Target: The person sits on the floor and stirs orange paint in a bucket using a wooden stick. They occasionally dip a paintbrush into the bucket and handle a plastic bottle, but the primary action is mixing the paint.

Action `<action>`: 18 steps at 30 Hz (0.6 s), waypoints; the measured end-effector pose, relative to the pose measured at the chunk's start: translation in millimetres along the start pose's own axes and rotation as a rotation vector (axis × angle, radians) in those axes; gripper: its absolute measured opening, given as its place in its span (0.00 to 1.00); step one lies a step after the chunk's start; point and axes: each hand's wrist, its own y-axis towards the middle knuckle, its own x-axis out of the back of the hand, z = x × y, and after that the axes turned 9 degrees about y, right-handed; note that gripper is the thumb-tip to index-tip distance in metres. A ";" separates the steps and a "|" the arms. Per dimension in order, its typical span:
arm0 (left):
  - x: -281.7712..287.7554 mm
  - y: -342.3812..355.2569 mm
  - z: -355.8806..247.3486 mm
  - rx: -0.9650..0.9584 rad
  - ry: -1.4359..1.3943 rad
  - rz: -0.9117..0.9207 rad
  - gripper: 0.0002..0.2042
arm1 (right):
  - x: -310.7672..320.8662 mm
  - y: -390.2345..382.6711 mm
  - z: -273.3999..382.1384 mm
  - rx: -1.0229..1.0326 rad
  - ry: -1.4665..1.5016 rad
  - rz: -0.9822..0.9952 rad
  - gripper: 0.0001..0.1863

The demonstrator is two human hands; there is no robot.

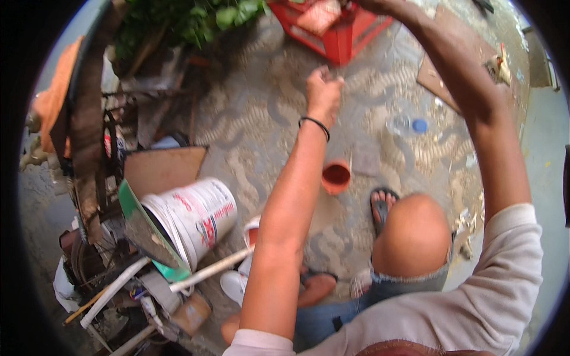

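Observation:
My left hand (325,95), with a black band round the wrist, reaches forward over the patterned floor. Its fingers are curled closed; whatever they hold, if anything, is too small to make out. Just beyond it stands a red plastic crate (343,44), cut off by the top edge. A pinkish, rough-looking piece (320,16) shows on or in the crate. My right arm bends round from the right, and my right hand (374,5) is at the crate's upper side, mostly out of the picture, its fingers hidden. Below my left hand sits a small terracotta-coloured pot (336,176).
A white bucket (202,216) lies tilted at left beside a green dustpan (133,207) and a pale stick (214,268). Clutter and boards pile up along the left. Leafy greens (196,21) lie at the far left. A clear bottle with blue cap (419,125) and cardboard (436,80) are at right.

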 end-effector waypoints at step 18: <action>-24.8 73.2 -87.4 -0.123 -0.557 0.274 0.48 | 43.1 -273.2 126.3 -0.750 0.706 -0.638 0.11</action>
